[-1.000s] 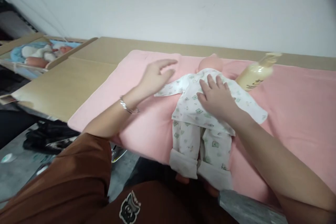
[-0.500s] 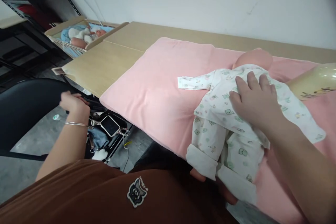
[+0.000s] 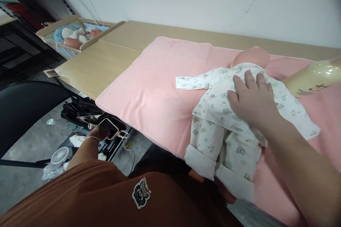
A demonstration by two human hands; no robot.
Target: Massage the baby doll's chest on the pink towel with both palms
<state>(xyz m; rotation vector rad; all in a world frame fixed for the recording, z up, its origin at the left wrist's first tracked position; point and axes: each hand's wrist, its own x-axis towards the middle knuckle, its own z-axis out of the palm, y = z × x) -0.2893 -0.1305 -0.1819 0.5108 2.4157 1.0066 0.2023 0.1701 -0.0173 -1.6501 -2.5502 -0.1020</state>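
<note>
A baby doll (image 3: pixel 247 58) in a white printed top (image 3: pixel 215 104) and matching trousers (image 3: pixel 205 134) lies on a pink pad (image 3: pixel 149 92); its face does not show. My right hand (image 3: pixel 252 101) rests flat on the doll's torso, fingers spread. Down below the table edge, my left hand (image 3: pixel 99 133) is among things on a dark low stand, right beside a phone with a white rim (image 3: pixel 113 127). Shadow hides the left fingers, so whether they grip anything is unclear.
A shiny yellowish object (image 3: pixel 314 76) with printed lines lies right of the doll. Another doll lies in a wooden cot (image 3: pixel 87 42) at the far left. A black chair (image 3: pixel 29 113) stands left, with a small white fan (image 3: pixel 61 155) near it. A white wall is behind.
My left hand has dropped from above the stand down among the things on it, next to the phone. My right hand stays on the doll. The view has shifted slightly.
</note>
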